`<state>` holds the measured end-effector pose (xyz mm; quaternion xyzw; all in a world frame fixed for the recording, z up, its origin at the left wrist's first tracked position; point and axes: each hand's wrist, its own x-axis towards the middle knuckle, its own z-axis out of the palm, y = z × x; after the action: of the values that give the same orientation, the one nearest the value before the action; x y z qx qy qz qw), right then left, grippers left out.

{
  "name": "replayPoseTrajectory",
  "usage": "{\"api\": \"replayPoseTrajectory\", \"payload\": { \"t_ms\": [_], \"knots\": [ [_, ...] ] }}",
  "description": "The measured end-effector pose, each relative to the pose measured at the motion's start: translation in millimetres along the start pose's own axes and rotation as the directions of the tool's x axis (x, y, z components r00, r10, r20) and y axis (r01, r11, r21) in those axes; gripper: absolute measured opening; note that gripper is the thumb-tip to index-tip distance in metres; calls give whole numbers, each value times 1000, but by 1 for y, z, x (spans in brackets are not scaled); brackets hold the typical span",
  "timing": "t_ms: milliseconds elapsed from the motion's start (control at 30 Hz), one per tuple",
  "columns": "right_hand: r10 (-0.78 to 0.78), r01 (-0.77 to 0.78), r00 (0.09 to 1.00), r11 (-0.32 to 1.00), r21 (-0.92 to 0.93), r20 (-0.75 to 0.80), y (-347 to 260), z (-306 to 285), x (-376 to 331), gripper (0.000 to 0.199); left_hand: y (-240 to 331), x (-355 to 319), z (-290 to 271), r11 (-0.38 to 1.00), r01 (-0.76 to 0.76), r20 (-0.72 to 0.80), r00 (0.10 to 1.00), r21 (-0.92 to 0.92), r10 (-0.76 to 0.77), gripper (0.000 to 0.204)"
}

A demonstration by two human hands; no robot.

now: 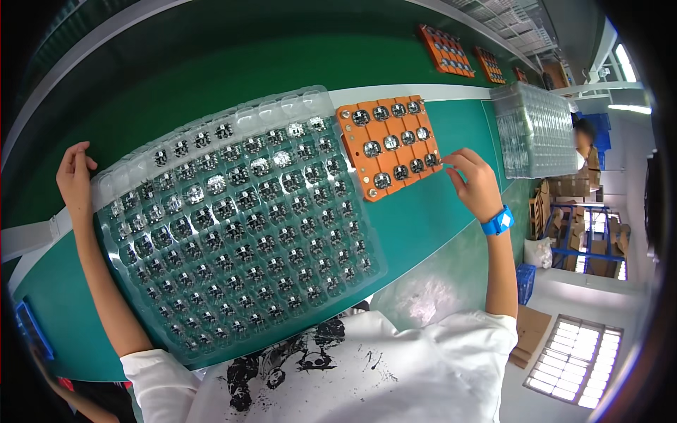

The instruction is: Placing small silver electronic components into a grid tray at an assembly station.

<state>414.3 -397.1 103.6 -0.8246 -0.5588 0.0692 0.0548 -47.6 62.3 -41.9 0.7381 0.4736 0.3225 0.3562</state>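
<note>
A large clear plastic tray (247,116) lies on the green table, most of its pockets filled with small black-and-silver circuit boards (274,265). Beside its upper left corner is my left hand (76,173), fingers loosely bent and apart, with nothing visible in them. To the tray's right, an orange fixture (372,144) carries rows of similar small boards and has metal pins along its edges. My right hand (474,182), with a blue wristband (498,221), is at the fixture's lower right corner. Its thumb and forefinger are drawn together there; whatever they pinch is too small to make out.
More orange fixtures (446,51) with boards sit on the dark green surface beyond a pale rail (451,92). A tall stack of clear trays (534,130) stands at the table's right end. Another person (584,137) is past it. A blue-edged object (34,328) lies far left.
</note>
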Motion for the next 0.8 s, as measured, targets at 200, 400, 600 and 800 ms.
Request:
{"api": "replayPoseTrajectory", "payload": {
  "t_ms": [200,400,600,800],
  "knots": [
    [-16,15,1000,996,-85,-12,18,14,-7,21,6,0,3,998,64,21,998,19,-65,23],
    [-3,4,1000,996,-86,23,14,14,0,24,3,-1,3,999,46,11,999,-4,-46,23],
    [-30,27,996,999,-39,-83,3,18,26,40,4,-1,1,999,52,12,999,7,-53,22],
    [-99,98,995,994,-47,-16,-25,47,45,59,12,-5,5,998,56,2,998,-2,-56,23]
  ]
}}
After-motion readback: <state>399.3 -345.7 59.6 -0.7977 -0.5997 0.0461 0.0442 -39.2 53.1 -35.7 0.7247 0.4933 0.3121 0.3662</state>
